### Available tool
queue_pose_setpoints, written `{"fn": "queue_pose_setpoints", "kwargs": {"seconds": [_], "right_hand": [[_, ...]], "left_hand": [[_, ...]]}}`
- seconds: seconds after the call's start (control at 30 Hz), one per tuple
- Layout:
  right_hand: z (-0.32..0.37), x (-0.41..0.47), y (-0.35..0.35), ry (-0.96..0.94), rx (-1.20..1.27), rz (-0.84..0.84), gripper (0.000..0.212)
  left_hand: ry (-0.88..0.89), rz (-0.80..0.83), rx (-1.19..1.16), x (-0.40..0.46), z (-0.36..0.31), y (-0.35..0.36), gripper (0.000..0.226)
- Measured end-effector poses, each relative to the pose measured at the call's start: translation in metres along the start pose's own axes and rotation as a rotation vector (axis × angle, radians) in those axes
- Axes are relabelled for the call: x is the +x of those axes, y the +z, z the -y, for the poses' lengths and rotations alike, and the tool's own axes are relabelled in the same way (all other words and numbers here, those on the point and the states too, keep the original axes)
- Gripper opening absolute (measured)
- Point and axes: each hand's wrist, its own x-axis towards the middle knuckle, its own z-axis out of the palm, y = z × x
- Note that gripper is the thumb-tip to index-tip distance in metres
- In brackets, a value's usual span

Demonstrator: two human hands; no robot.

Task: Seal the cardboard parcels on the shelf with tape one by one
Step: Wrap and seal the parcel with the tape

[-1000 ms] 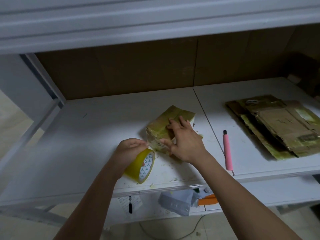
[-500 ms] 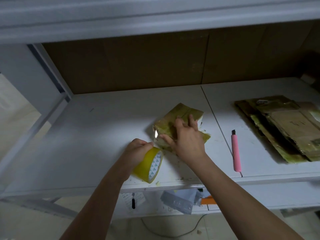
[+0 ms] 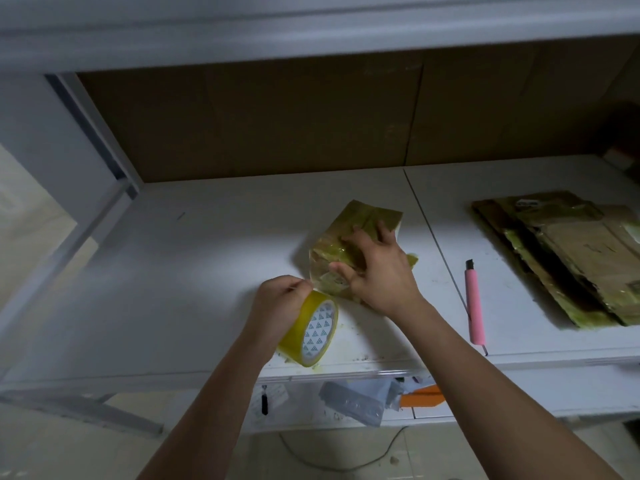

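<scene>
On the white shelf [image 3: 194, 271], the left hand [image 3: 278, 303] curls its fingers round a yellow tape roll [image 3: 311, 329]. At its one o'clock, the right hand [image 3: 375, 271] presses spread fingers on the tape-wrapped cardboard parcel [image 3: 349, 233]. At three o'clock lie a pink box cutter [image 3: 473, 303] and flattened cardboard [image 3: 568, 258].

Shelf board [image 3: 214, 271]: white, with a seam running front to back just right of the hands
Back panel [image 3: 277, 116]: brown board, beyond the hands
Upper shelf edge [image 3: 311, 26]: pale grey, overhead
Frame post [image 3: 93, 133]: grey metal, far left of the hands
Lower shelf [image 3: 519, 393]: white, below the hands
Floor [image 3: 346, 455]: pale tiles, a dark cable [image 3: 329, 464] lying across them
Light: dim, brightest on the board around the hands
</scene>
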Motion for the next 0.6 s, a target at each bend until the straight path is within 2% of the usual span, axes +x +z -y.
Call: {"fn": "queue_pose_setpoints", "kwargs": {"seconds": [0.1,0.2,0.4,0.47,0.53,0.6], "right_hand": [[-0.002,0.001,0.003,-0.039,-0.018,-0.002,0.054],[-0.006,0.002,0.002,-0.021,0.031,0.005,0.057],[-0.02,-0.008,-0.019,-0.037,0.343,0.085,0.062],[-0.036,-0.022,-0.031,-0.041,0.385,-0.043,0.047],[-0.061,-0.038,-0.043,-0.001,0.238,-0.247,0.028],[-0.09,-0.052,-0.054,0.123,-0.018,-0.284,0.034]], "left_hand": [[-0.025,-0.008,-0.015,-0.001,-0.006,0.008,0.026],[-0.047,-0.028,-0.097,-0.002,-0.008,0.014,0.019],[-0.087,-0.048,-0.157,-0.002,-0.01,0.015,0.017],[-0.086,-0.041,-0.147,-0.002,-0.013,0.016,0.015],[-0.083,-0.038,-0.146,-0.002,-0.014,0.017,0.014],[-0.087,-0.038,-0.143,-0.001,-0.014,0.017,0.014]]}}
